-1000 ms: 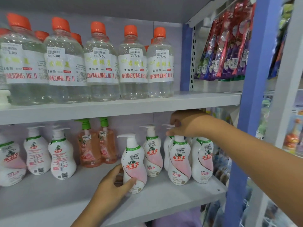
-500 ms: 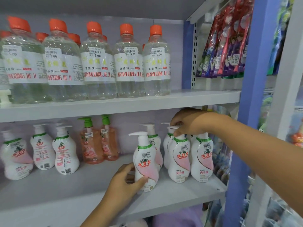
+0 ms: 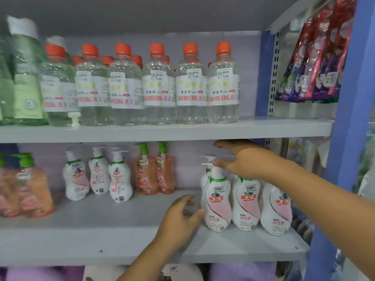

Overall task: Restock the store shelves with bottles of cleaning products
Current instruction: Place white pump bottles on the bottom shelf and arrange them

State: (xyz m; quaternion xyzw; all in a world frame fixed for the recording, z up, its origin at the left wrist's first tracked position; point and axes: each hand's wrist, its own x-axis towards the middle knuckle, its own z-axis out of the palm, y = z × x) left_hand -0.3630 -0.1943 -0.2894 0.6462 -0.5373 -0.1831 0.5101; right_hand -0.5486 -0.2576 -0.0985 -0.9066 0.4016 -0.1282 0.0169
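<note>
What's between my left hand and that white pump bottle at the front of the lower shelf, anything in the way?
Nothing visible. The left hand sits open just left of the white pump bottle, fingertips almost at its side, with only bare lower shelf between them. The right hand is above, at the pump heads.

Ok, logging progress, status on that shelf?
Left hand open beside front pump bottle. Right hand open at its pump. Bottle standing in row. Nothing blocking.

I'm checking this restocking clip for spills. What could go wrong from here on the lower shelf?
The white pump bottle beside the left hand stands near the lower shelf's front edge; a nudge might tip it off. The right hand reaches over the pump heads and may snag one, toppling close-packed neighbours.
</note>
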